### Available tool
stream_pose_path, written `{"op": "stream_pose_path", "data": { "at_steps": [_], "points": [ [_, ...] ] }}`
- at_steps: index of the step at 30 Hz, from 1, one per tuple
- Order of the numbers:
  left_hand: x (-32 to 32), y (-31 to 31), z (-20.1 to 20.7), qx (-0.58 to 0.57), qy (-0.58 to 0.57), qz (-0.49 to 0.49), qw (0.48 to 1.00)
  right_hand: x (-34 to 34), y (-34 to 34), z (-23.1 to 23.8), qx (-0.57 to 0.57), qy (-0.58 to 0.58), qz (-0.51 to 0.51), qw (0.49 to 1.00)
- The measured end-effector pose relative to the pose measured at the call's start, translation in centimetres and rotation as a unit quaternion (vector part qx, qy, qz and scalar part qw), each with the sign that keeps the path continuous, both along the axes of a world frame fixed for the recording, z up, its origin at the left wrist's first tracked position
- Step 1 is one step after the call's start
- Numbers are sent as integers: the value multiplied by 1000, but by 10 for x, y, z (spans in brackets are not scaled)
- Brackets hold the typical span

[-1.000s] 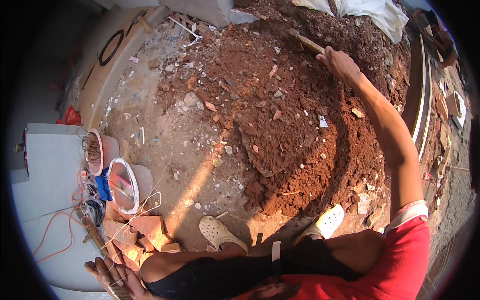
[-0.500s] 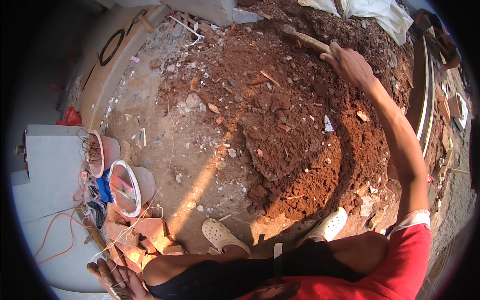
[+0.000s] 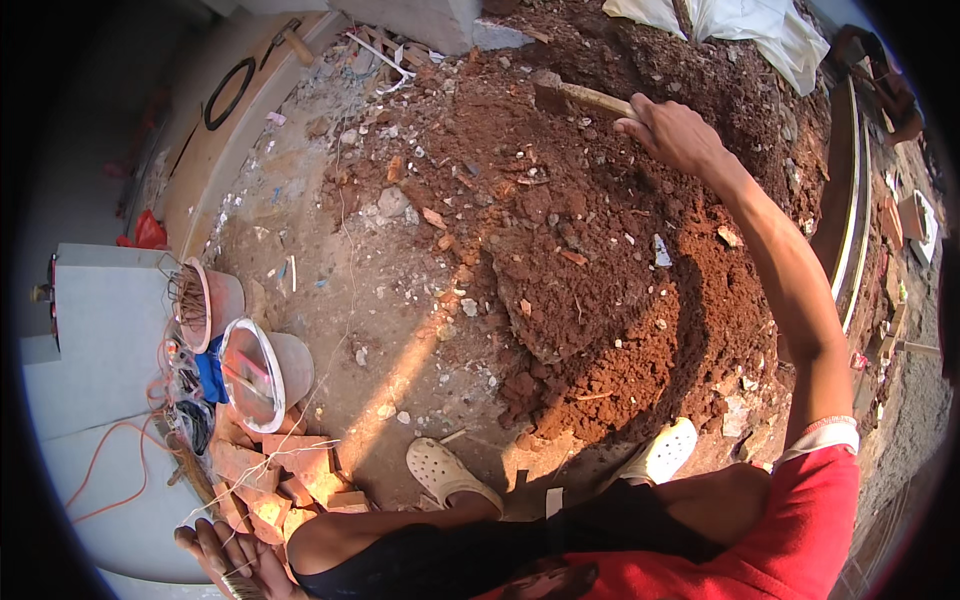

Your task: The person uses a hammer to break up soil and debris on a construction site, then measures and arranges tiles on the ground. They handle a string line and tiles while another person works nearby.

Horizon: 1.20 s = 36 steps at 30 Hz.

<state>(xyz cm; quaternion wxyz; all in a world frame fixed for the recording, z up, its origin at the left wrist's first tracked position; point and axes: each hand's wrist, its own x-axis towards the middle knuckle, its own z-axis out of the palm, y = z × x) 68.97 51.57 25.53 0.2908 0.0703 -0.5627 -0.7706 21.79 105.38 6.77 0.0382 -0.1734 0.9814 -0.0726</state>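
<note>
My right hand [image 3: 675, 135] grips the wooden handle of a hammer [image 3: 595, 98] over the reddish-brown soil heap [image 3: 590, 230] at the far side. Its dirt-coloured head points left, close to the soil. At the lower left, my left hand [image 3: 235, 560] holds a small wound bundle of pale string [image 3: 240, 585], partly cut off by the picture's edge. A loose end of the string crosses above some broken red bricks [image 3: 270, 470]. A thin line runs on from there up the ground beside the soil.
Two buckets [image 3: 290, 370] stand at the left, one with thin rods in it. Beside them is a pale board [image 3: 110, 350] with an orange cord. White sheeting [image 3: 770, 45] lies at the top right, near long rails [image 3: 850, 210]. Another person [image 3: 890, 85] is at the far right edge.
My right hand and the hammer have shifted left and slightly nearer. The left hand stays in place with the string, whose loose end has shifted a little.
</note>
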Motion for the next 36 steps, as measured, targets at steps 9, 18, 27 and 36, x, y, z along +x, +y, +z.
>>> {"op": "stream_pose_path", "data": {
  "at_steps": [9, 18, 27, 36],
  "points": [
    [16, 7, 13, -148, -211, 261, 930, -27, -85, -40, -13, -74, -13, 997],
    [-22, 51, 28, 132, -17, 35, 991, -117, -92, -19, -17, 26, -82, 996],
    [-27, 63, 32, 124, -10, 29, 992, -51, -163, -14, 27, -33, 108, 993],
    [8, 32, 30, 212, -36, -92, 972, 59, -8, 8, -41, 81, 51, 995]
  ]
}}
